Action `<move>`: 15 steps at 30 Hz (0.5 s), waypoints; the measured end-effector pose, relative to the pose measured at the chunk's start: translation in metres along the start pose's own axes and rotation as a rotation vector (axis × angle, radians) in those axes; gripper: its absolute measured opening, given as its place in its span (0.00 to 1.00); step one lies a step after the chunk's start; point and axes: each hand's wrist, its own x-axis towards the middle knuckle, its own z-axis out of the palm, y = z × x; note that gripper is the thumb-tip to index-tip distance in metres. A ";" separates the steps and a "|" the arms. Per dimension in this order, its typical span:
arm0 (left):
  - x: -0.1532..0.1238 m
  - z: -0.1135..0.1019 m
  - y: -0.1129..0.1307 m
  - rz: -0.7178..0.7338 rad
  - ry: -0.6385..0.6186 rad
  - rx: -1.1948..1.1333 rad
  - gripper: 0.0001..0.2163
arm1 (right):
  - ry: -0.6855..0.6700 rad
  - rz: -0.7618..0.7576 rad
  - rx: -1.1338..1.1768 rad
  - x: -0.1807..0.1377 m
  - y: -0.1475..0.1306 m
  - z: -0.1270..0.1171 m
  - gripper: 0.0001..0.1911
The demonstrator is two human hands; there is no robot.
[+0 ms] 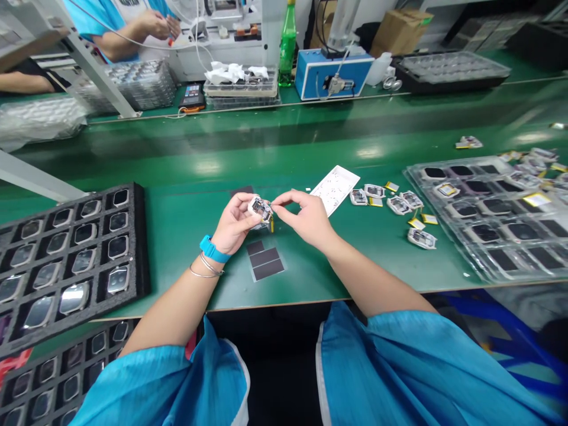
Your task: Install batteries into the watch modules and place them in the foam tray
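My left hand (234,225) grips an opened smartwatch case (261,208) with its circuit side facing up. A small yellow-edged battery (272,225) hangs from the case's lower right. Thumb and forefinger of my right hand (305,218) are pinched together at the case's right edge; whatever is between them is too small to make out. Below the hands, dark rectangular adhesive pieces (268,263) lie on a clear backing sheet. Behind my right hand rests a white card (341,180) with small dark marks.
Several opened watch cases with batteries (399,205) lie to the right, beside clear plastic trays (477,263). A black foam tray (139,236) of watches stands left. On the back shelf are a green bottle (287,44) and a blue box (331,74). A co-worker's hands (160,25) show beyond.
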 end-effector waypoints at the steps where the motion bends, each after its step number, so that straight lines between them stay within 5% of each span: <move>1: 0.000 0.001 0.000 0.001 -0.003 -0.001 0.24 | 0.001 0.015 0.015 0.000 0.001 -0.001 0.03; 15: 0.002 -0.002 -0.001 0.011 -0.020 0.058 0.24 | -0.026 0.048 0.035 0.001 0.006 0.000 0.03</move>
